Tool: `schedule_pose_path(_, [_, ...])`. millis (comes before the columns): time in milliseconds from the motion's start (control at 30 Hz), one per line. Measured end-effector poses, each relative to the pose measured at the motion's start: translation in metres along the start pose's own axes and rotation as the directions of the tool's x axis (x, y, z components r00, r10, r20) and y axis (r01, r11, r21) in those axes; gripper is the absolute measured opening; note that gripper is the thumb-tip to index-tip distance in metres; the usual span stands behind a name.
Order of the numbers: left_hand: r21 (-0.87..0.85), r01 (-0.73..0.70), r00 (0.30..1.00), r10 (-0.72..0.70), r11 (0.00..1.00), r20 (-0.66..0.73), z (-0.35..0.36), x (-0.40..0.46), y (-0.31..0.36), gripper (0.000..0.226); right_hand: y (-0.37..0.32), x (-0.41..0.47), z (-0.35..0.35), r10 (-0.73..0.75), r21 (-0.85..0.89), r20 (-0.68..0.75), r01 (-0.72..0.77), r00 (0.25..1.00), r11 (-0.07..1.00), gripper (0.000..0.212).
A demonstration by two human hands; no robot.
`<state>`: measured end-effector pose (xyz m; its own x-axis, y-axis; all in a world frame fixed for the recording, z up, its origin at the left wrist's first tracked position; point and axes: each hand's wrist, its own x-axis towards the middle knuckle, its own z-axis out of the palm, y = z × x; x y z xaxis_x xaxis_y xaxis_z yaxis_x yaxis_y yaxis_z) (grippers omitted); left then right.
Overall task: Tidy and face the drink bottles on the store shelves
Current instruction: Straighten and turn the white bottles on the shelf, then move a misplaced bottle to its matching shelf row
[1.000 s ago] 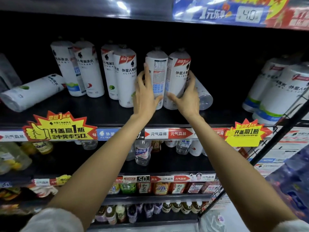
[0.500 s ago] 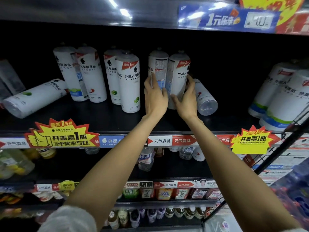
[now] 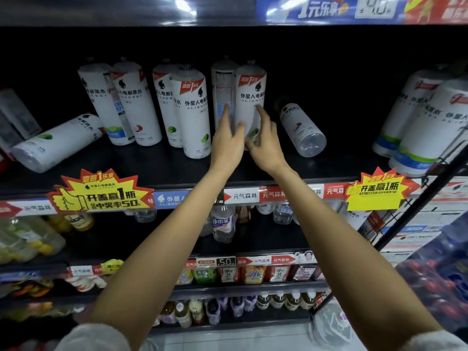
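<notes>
Both hands reached to one white bottle [image 3: 249, 97] standing upright on the dark shelf [image 3: 152, 168]. The left hand [image 3: 229, 138] lay against its left side with fingers straight; the right hand [image 3: 266, 140] touched its front and right side, fingers spread and relaxed, neither gripping. Just right of the right hand, a fallen bottle [image 3: 302, 129] lay on its side.

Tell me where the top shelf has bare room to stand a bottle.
Bare black shelf lies between the toppled white bottle with the red mark and the big white bottles at right. Left of it, the upright white bottles crowd together.
</notes>
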<state>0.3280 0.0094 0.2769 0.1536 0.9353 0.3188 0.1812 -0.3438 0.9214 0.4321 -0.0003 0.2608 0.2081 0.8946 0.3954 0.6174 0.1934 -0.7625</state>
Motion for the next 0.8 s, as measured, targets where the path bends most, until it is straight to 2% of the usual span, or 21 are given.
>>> schedule_pose_path(67, [0.056, -0.04, 0.998, 0.042, 0.998, -0.037, -0.007, -0.029, 0.003, 0.051, -0.002, -0.013, -0.003, -0.035, -0.065, 0.005, 0.035, 0.999, 0.997, 0.066])
schedule_pose_path(167, [0.205, -0.238, 0.958, 0.265, 0.949, -0.113, -0.02, -0.072, 0.001, 0.038, -0.007, -0.049, -0.01, -0.151, -0.196, -0.045, 0.139, 0.988, 0.971, 0.045])
schedule_pose_path(300, [0.431, -0.471, 0.825, 0.557, 0.77, -0.092, -0.034, -0.123, -0.013, 0.028, -0.007, -0.118, -0.025, -0.311, -0.303, -0.108, 0.266, 0.944, 0.915, 0.035])
schedule_pose_path(367, [0.509, -0.522, 0.779, 0.625, 0.685, -0.043, -0.038, -0.148, -0.029, 0.023, 0.004, -0.152, -0.027, -0.333, -0.337, -0.069, 0.292, 0.94, 0.895, 0.036])
schedule_pose_path(400, [0.539, -0.52, 0.781, 0.624, 0.663, -0.015, -0.04, -0.159, -0.042, 0.022, 0.012, -0.166, -0.025, -0.334, -0.359, -0.038, 0.299, 0.942, 0.884, 0.036])
schedule_pose_path(467, [0.534, -0.448, 0.856, 0.517, 0.717, 0.023, -0.043, -0.181, -0.072, 0.022, 0.033, -0.192, -0.017, -0.287, -0.388, 0.052, 0.284, 0.957, 0.877, 0.034])
schedule_pose_path(533, [0.42, -0.253, 0.965, 0.26, 0.871, 0.042, -0.045, -0.197, -0.105, 0.019, 0.059, -0.208, -0.006, -0.19, -0.403, 0.161, 0.24, 0.969, 0.883, 0.034])
schedule_pose_path(567, [0.347, -0.135, 0.99, 0.117, 0.928, 0.073, -0.046, -0.2, -0.121, 0.018, 0.072, -0.212, 0.0, -0.141, -0.411, 0.198, 0.213, 0.97, 0.886, 0.035])
schedule_pose_path(633, [0.265, 0.043, 0.993, -0.07, 0.963, 0.094, -0.047, -0.196, -0.151, 0.025, 0.096, -0.214, 0.018, -0.052, -0.38, 0.246, 0.146, 0.968, 0.913, 0.04])
schedule_pose_path(700, [0.241, 0.157, 0.985, -0.168, 0.958, 0.025, -0.049, -0.179, -0.177, 0.039, 0.113, -0.206, 0.037, 0.03, -0.281, 0.273, 0.05, 0.962, 0.959, 0.049])
schedule_pose_path(800, [0.375, 0.229, 0.972, -0.193, 0.898, -0.131, -0.052, -0.147, -0.219, 0.067, 0.13, -0.185, 0.067, 0.12, -0.162, 0.25, -0.081, 0.961, 0.984, 0.062])
